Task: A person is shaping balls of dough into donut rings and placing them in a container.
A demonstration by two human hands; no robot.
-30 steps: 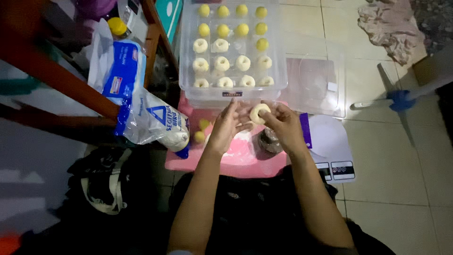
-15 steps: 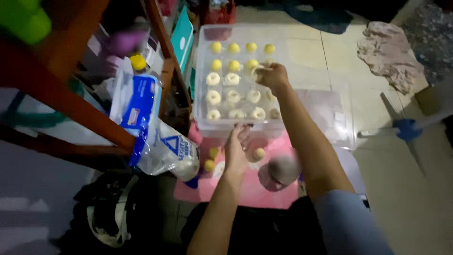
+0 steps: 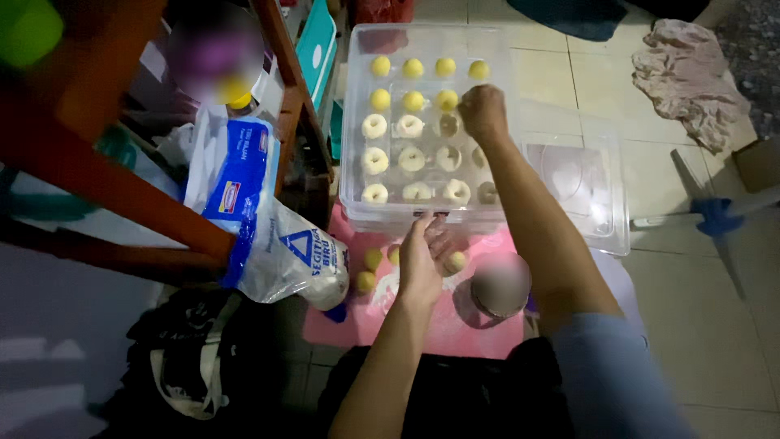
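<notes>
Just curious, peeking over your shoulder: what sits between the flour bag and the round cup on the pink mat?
In the head view, between the flour bag and the cup lie small yellow dough balls on the pink mat, and the left hand.

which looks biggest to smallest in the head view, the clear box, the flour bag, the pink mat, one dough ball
1. clear box
2. pink mat, though partly covered, so unsure against the flour bag
3. flour bag
4. dough ball

Right hand (image 3: 483, 110) extended forward, left hand (image 3: 422, 260) low.
</notes>
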